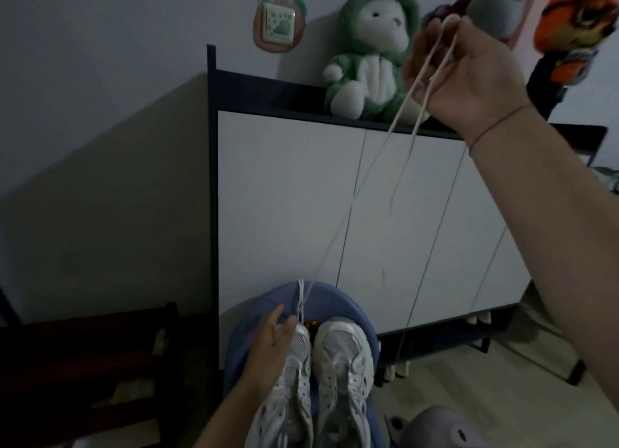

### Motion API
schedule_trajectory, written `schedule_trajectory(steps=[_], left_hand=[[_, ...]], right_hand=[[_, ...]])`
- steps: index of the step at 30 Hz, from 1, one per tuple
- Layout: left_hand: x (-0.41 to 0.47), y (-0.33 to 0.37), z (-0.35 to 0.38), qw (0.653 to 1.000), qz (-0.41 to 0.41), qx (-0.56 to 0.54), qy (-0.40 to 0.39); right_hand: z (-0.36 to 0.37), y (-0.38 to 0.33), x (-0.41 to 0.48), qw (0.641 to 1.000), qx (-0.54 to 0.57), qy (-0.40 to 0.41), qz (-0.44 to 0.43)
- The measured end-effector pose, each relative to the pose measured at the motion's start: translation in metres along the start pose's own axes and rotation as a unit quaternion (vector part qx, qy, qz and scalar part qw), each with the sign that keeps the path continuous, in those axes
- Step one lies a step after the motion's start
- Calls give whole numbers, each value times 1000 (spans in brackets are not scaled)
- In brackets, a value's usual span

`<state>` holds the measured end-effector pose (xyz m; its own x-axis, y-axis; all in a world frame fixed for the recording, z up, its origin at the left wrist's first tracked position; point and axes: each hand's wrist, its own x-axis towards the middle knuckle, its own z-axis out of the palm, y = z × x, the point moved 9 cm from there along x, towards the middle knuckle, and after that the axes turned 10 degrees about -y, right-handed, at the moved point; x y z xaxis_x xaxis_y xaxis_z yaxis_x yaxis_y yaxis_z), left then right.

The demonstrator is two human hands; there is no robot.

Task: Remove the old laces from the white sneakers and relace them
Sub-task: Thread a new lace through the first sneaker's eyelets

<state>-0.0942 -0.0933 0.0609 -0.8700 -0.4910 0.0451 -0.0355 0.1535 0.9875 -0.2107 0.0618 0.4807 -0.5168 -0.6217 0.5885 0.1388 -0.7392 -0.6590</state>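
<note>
HEAD VIEW, dim room, looking down and fwd.

1. Right hand (469, 69): raised high at upper R, palm toward camera, fingers curled round the lace (378, 156), gripping it. Thin band round the wrist.
2. Lace: pale, thin. Two strands drop from the R hand. One runs taut down and left to the toe end of the left sneaker (291, 380); the other is short and hangs free in front of the cabinet (284, 196).
3. Left hand (271, 340): low at centre, fingers straight and relaxed, gripping nothing, resting against the outer side of the left sneaker near its toe. Can't tell whether the fingertips touch the lace.
4. Sneakers: white mesh pair, side by side and touching, toes pointing away from camera. Right sneaker (345, 374) has no hand on it. Both sit on a blue round cushion (335, 296).
5. Cabinet: white doors, dark frame, behind the cushion against the wall.
6. On cabinet top: green hooded plush (371, 52), seated. Further R, a grey plush (495, 8) partly behind the R hand, and an orange plush (576, 22) at frame edge.
7. Wall sticker (278, 22): left of the green plush.
8. Dark wooden furniture (100, 364): lower L, detail too dark.
9. Grey perforated shoe (445, 427): bottom R on the wood floor (485, 397).
</note>
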Motion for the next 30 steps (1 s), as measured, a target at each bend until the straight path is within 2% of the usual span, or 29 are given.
schedule_trajectory(steps=[3, 6, 12, 15, 17, 20, 25, 30], left_hand=[[11, 30, 19, 998, 31, 18, -55], [25, 47, 35, 995, 36, 60, -77], [40, 82, 37, 987, 37, 127, -96], [46, 93, 38, 986, 56, 103, -118], [48, 102, 31, 989, 67, 90, -101], [51, 125, 12, 995, 79, 28, -56], [51, 186, -1, 994, 105, -4, -41], [40, 256, -7, 986, 163, -3, -38]], right_hand=[[14, -6, -7, 998, 58, -3, 1], [27, -15, -13, 997, 77, -5, -3], [26, -44, -19, 998, 53, 0, -13], [17, -58, -29, 999, 45, 11, -28], [5, -59, -40, 999, 24, 30, -26], [-21, -32, -62, 998, -3, 59, 18], [-70, 54, -113, 986, -37, 93, 137], [-113, 103, -153, 976, -13, 149, 159]])
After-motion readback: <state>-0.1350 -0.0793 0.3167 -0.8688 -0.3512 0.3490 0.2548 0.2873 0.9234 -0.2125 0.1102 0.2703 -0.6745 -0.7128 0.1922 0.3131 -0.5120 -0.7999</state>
